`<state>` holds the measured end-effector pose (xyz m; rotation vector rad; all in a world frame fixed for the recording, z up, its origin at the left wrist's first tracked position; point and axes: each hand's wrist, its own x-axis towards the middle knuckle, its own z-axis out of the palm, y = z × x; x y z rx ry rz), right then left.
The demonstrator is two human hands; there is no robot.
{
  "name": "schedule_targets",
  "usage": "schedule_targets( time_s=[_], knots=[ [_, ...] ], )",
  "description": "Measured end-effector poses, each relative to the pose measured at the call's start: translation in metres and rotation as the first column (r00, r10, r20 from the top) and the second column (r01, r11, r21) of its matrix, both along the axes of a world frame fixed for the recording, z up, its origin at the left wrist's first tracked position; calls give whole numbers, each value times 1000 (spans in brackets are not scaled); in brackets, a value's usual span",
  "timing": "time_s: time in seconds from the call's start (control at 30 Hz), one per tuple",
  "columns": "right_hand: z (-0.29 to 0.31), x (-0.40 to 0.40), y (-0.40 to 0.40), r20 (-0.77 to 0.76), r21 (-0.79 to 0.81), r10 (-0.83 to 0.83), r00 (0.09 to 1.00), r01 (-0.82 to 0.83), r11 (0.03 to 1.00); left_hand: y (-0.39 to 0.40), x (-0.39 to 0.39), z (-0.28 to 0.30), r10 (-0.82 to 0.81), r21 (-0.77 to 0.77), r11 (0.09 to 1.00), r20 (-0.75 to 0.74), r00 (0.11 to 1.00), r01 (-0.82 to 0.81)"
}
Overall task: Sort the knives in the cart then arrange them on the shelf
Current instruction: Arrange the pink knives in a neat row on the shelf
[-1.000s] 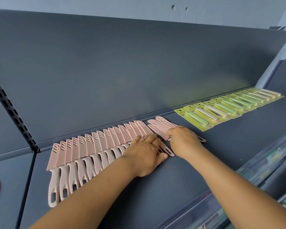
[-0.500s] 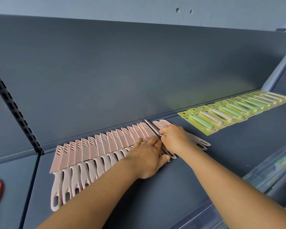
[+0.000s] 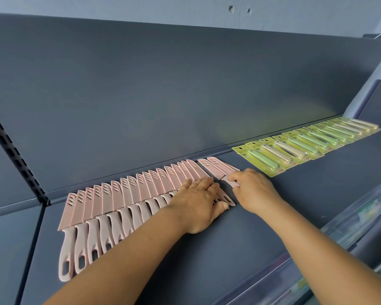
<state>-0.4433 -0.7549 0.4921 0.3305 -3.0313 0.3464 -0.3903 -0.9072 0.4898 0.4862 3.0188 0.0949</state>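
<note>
Pink sheathed knives (image 3: 128, 201): a row of overlapping pieces, slotted blade covers pointing to the back panel, looped handles toward the front edge, lying flat on the dark grey shelf (image 3: 273, 205). Two further pink knives (image 3: 216, 169) lie at the row's right end, angled slightly apart from it. Green and cream carded knives (image 3: 306, 144): yellow-green blister packs, overlapped in a row farther right along the shelf back.
</note>
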Motion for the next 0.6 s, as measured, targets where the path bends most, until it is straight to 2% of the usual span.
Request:
schedule_targets(
  time_s=[0.27, 0.6],
  knots=[
    [3, -4, -13, -38, 108, 19, 999, -15, 994, 3, -2, -1, -3, -6, 1000, -11, 1000, 3],
    [4, -10, -20, -16, 114, 22, 1000, -20, 993, 3, -1, -2, -2, -6, 1000, -14, 1000, 2]
  ],
)
